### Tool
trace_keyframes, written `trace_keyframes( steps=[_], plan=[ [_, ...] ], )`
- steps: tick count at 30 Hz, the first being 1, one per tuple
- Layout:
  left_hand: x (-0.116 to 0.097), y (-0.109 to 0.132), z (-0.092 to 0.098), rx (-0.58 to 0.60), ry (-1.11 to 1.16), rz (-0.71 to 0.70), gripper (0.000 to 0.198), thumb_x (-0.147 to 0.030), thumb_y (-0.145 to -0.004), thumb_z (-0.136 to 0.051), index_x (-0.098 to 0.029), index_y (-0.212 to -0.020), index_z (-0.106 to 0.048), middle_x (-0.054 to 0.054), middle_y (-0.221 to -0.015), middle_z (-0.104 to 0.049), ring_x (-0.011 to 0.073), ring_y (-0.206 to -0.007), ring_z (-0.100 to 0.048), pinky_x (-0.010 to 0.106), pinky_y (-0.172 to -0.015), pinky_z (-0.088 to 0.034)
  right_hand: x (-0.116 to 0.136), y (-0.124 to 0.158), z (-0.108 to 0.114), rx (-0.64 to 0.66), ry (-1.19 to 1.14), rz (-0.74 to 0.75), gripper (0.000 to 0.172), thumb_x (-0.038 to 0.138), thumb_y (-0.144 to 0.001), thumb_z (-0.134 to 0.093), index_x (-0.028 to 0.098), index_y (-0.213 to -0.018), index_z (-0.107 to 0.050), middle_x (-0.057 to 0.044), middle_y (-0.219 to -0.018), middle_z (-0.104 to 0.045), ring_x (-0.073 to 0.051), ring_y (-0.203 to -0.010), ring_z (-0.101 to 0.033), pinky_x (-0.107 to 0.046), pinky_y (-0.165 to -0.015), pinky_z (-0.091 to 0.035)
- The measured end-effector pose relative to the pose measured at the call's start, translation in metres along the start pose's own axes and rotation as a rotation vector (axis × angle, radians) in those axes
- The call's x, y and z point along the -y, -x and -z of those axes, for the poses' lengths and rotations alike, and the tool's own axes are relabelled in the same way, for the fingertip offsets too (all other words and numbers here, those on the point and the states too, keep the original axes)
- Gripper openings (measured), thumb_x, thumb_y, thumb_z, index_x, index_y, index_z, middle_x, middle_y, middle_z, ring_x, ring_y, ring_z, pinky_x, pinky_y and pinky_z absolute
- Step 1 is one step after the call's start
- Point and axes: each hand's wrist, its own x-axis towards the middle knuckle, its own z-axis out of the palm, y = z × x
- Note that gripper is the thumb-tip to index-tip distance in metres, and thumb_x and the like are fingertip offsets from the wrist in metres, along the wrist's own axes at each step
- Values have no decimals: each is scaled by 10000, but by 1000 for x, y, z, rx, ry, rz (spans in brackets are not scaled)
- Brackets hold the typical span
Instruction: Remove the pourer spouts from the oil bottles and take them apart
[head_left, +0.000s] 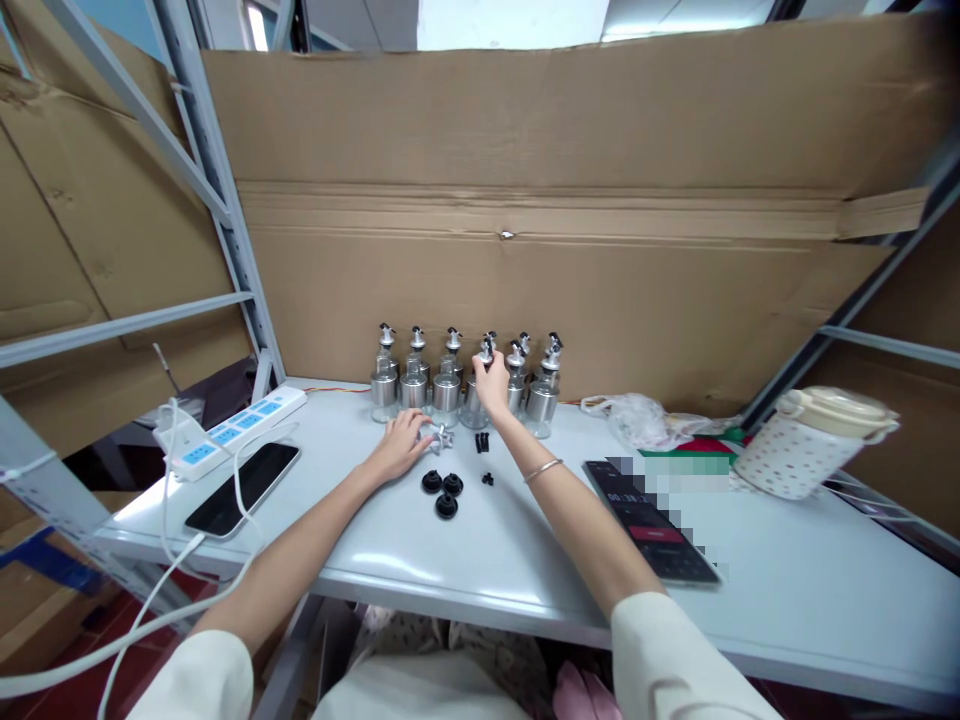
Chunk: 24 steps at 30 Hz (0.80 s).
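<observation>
Along the cardboard stand several glass bottles [445,396] with silver metal bands. Many are topped by silver-and-black pour spouts [454,338]. My right hand [493,384] reaches to a bottle [472,408] in the front row, fingers closed on a pour spout [487,350] at its neck. On the tabletop, my left hand [401,445] lies with fingers spread, beside small silver metal parts [442,437]; the fingertips touch or nearly touch them. Between my arms are 3 round black caps [446,507], short black pieces [482,442] and tiny black bits [487,479].
A power strip [240,430] with white cables and a black phone [244,490] lie left. To the right are a tablet [652,530] showing a timer, a clear plastic bag [630,418] and a spotted white jug [795,450]. A cardboard wall [562,290] closes the back.
</observation>
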Motion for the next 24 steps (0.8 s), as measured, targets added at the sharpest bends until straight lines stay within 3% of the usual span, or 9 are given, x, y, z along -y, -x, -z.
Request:
trace_keyframes(
  steps=[2, 5, 9, 12, 15, 17, 19, 21, 24],
  plan=[
    [-4, 0, 4, -94, 14, -38, 286, -348, -931, -385, -193, -1150, -482, 106, -1211, -502, 234, -1162, -447, 422, -994, -348, 4, 5, 2, -5, -12, 31, 315, 282, -844, -423, 110, -1105, -464, -206, -1105, -599, -250, -1033, -562, -414, -946, -389],
    [-19, -3, 11, -324, 88, -73, 282, -340, -923, -397, -205, -1164, -448, 110, -1213, -502, 222, -1188, -443, 402, -1024, -341, 19, 15, 17, -32, -72, 181, 288, 291, -864, -392, 138, -1099, -457, -185, -1138, -571, -234, -1077, -530, -399, -965, -376],
    [-59, -17, 17, -552, 257, -46, 495, -415, -821, -563, -207, -1226, -369, 148, -1289, -449, 252, -1226, -435, 394, -983, -396, 61, 33, 43, -88, -244, 307, 268, 351, -890, -392, 200, -1109, -424, -130, -1110, -567, -211, -1040, -547, -393, -947, -398],
    [-96, -30, 18, -549, 441, -40, 753, -405, -662, -732, -210, -1270, -333, 147, -1322, -453, 270, -1214, -464, 381, -959, -419, 98, 50, 57, -33, -417, 328, 195, 390, -906, -382, 229, -1006, -428, -63, -928, -573, -162, -816, -591, -322, -792, -478],
    [-119, -33, 20, -399, 586, 104, 597, -310, -644, -734, -218, -1154, -438, 61, -1046, -631, 214, -926, -609, 319, -776, -488, 123, 62, 64, 140, -519, 293, 214, 440, -885, -444, 235, -835, -408, 10, -704, -516, -123, -615, -550, -260, -604, -471],
    [-126, -30, 22, -377, 625, 165, 561, -273, -617, -738, -209, -1106, -469, 30, -928, -650, 189, -802, -610, 292, -694, -485, 131, 66, 67, 266, -544, 283, 249, 443, -852, -512, 233, -778, -399, 36, -639, -493, -106, -550, -519, -245, -548, -448],
    [-128, -26, 25, -414, 614, 188, 509, -259, -607, -732, -205, -1050, -487, 16, -878, -643, 173, -749, -594, 277, -658, -470, 133, 67, 69, 311, -540, 282, 252, 423, -832, -544, 228, -754, -406, 42, -616, -501, -99, -537, -515, -247, -548, -446],
    [-130, -24, 27, -466, 571, 202, 447, -261, -611, -722, -211, -989, -488, 3, -835, -629, 163, -720, -576, 268, -637, -452, 134, 67, 69, 259, -509, 279, 239, 398, -810, -574, 227, -770, -412, 35, -644, -532, -105, -565, -539, -260, -578, -461],
    [-133, -23, 27, -508, 512, 241, 464, -254, -596, -724, -221, -983, -469, -4, -825, -618, 168, -718, -564, 267, -627, -433, 135, 71, 67, 30, -441, 300, 284, 320, -747, -643, 241, -862, -396, 27, -732, -566, -116, -629, -568, -286, -650, -475]
  ],
)
